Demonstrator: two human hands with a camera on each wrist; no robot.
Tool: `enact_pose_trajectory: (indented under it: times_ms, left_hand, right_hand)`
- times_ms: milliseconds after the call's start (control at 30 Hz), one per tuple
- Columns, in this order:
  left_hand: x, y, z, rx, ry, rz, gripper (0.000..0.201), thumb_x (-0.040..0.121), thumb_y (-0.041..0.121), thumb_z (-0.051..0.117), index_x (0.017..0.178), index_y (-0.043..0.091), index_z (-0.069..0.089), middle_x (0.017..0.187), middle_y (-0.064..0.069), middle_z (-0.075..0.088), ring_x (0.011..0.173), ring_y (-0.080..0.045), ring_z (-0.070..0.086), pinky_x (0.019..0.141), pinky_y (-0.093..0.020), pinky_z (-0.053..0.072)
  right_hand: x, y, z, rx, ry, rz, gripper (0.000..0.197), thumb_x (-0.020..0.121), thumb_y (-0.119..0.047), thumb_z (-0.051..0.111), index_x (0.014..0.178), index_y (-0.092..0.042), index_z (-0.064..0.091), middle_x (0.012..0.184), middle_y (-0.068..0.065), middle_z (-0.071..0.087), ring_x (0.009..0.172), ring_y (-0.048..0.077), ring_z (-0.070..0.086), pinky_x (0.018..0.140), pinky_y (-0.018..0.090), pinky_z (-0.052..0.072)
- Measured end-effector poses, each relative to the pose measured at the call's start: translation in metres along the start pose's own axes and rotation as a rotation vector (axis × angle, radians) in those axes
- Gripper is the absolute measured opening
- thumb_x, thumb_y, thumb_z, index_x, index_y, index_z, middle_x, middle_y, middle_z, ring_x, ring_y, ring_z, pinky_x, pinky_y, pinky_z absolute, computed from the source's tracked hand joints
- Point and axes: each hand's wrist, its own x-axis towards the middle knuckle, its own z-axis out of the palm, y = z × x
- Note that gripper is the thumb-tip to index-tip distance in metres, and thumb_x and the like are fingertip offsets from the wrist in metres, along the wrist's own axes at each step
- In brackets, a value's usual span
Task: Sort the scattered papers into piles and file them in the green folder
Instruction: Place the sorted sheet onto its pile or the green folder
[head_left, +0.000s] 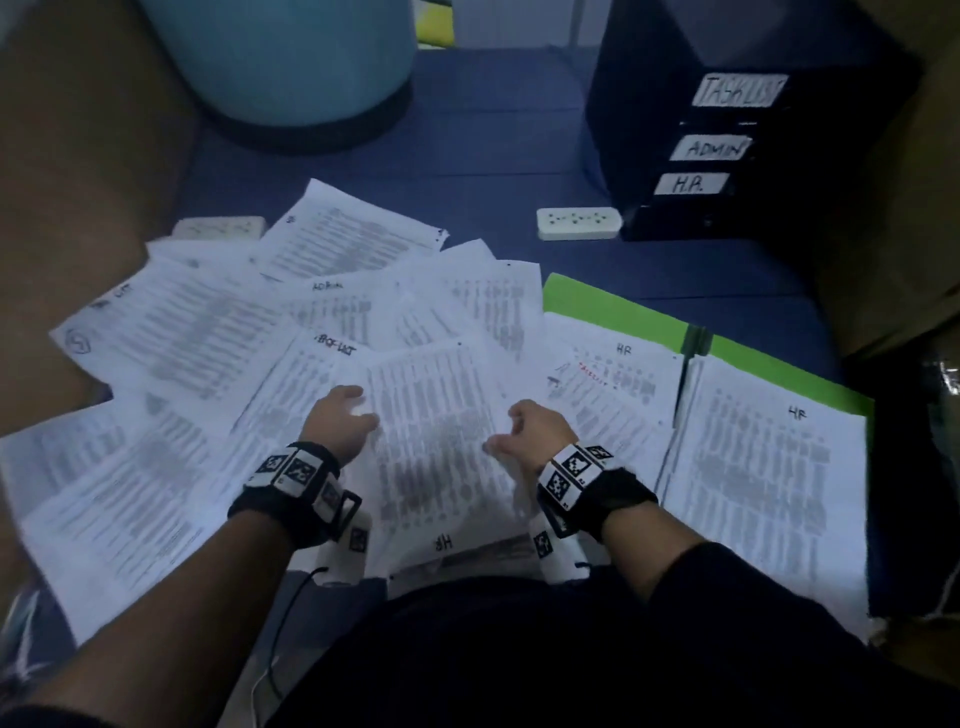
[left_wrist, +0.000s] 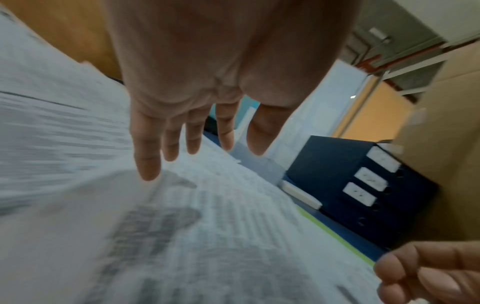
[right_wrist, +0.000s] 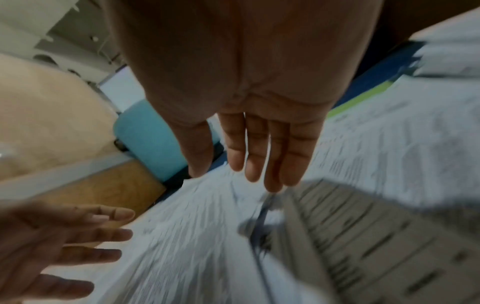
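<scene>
Several printed sheets (head_left: 182, 338) lie fanned over the blue surface, some hand-marked ADMIN or TASK LIST. The green folder (head_left: 613, 306) lies open at the right, with sheets marked HR (head_left: 769, 467) on both halves. A sheet marked HR (head_left: 431, 415) lies in front of me. My left hand (head_left: 340, 415) hovers over its left side and my right hand (head_left: 524, 428) over its right side. In the left wrist view my left hand (left_wrist: 182, 133) has straight fingers just above the paper and holds nothing. In the right wrist view my right hand (right_wrist: 259, 148) is likewise empty.
A black drawer unit (head_left: 727, 145) labelled TASK LIST, ADMIN and H.R. stands at the back right. A white power strip (head_left: 578, 223) lies beside it, and another (head_left: 218, 227) is half under the papers. A teal bin (head_left: 280, 62) stands at the back. Brown board (head_left: 78, 182) closes the left.
</scene>
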Motion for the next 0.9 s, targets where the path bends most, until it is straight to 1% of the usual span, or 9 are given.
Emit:
enact_pose_trajectory:
  times_ms: [67,200,267,433,533,600,700,833,900]
  left_hand:
    - [0.004,-0.023,-0.009,0.040,-0.030,-0.017,0.056,0.088,0.016,0.063,0.139,0.008,0.041,0.144,-0.012,0.044,0.129,-0.030,0.043,0.099,-0.037,0.038]
    - [0.008,-0.043,-0.018,0.001,-0.097,0.012,0.057,0.089,0.018,0.063,0.140,0.010,0.040,0.144,-0.013,0.043,0.126,-0.032,0.046,0.101,-0.044,0.043]
    - [0.011,-0.048,-0.024,-0.077,-0.124,0.005,0.056,0.090,0.018,0.061,0.141,0.013,0.039,0.146,-0.009,0.041,0.126,-0.029,0.047,0.099,-0.047,0.045]
    - [0.016,-0.062,-0.042,-0.203,-0.207,0.051,0.067,0.088,0.021,0.064,0.144,0.015,0.029,0.148,-0.014,0.036,0.125,-0.031,0.047,0.101,-0.052,0.044]
    - [0.020,-0.064,-0.060,-0.411,-0.220,0.046,0.073,0.089,0.020,0.063,0.147,0.016,0.018,0.141,-0.015,0.044,0.111,-0.027,0.058,0.086,-0.048,0.053]
    - [0.022,-0.060,-0.073,-0.546,-0.183,0.056,0.067,0.090,0.011,0.060,0.145,0.011,0.022,0.136,-0.010,0.049,0.097,-0.016,0.063,0.073,-0.039,0.057]
    - [0.030,-0.065,-0.096,-0.499,0.028,0.107,0.053,0.088,0.002,0.060,0.136,0.008,0.039,0.125,-0.011,0.058,0.102,-0.026,0.061,0.084,-0.040,0.052]
    - [0.041,-0.094,-0.128,-0.346,0.182,0.123,0.046,0.083,-0.003,0.058,0.128,0.006,0.054,0.122,-0.010,0.063,0.109,-0.026,0.060,0.095,-0.041,0.048]
    - [0.044,-0.109,-0.142,-0.282,0.242,0.126,0.041,0.082,-0.007,0.058,0.123,0.000,0.056,0.118,-0.014,0.063,0.106,-0.026,0.059,0.089,-0.034,0.046]
  right_hand:
    - [0.004,-0.015,0.020,-0.041,0.011,0.054,0.053,0.084,-0.034,0.070,0.121,-0.007,0.044,0.112,0.011,0.058,0.093,0.025,0.057,0.068,0.029,0.043]
    - [0.007,-0.027,0.035,-0.013,0.145,0.029,0.013,0.089,-0.011,0.059,0.089,-0.012,0.046,0.085,0.007,0.057,0.073,0.020,0.049,0.053,0.024,0.037]
    - [0.002,-0.029,0.028,0.002,0.232,0.029,0.012,0.090,-0.007,0.053,0.082,-0.014,0.048,0.073,-0.001,0.052,0.066,0.018,0.047,0.043,0.018,0.031]
    - [-0.017,-0.038,0.003,0.258,0.435,-0.047,0.017,0.093,-0.010,0.050,0.079,-0.020,0.049,0.070,0.005,0.061,0.053,0.021,0.052,0.048,0.024,0.038]
    - [-0.023,-0.053,0.007,0.527,0.400,-0.102,0.019,0.091,-0.010,0.048,0.076,-0.022,0.047,0.060,0.003,0.056,0.048,0.022,0.051,0.048,0.034,0.044]
    - [-0.022,-0.070,0.020,0.611,0.352,-0.125,0.019,0.090,-0.008,0.049,0.077,-0.021,0.048,0.057,0.000,0.052,0.046,0.019,0.047,0.050,0.030,0.040]
    - [-0.012,-0.096,0.042,0.629,0.282,-0.148,0.020,0.091,-0.009,0.053,0.075,-0.021,0.050,0.049,-0.009,0.049,0.045,0.014,0.041,0.051,0.025,0.034]
    - [0.012,-0.115,0.063,0.529,0.236,-0.061,0.011,0.091,-0.027,0.060,0.091,-0.015,0.060,0.084,-0.002,0.063,0.079,0.020,0.059,0.071,0.033,0.049]
    - [0.025,-0.119,0.074,0.211,0.234,0.001,0.036,0.086,-0.033,0.066,0.116,-0.014,0.057,0.111,0.001,0.059,0.102,0.021,0.056,0.081,0.027,0.043]
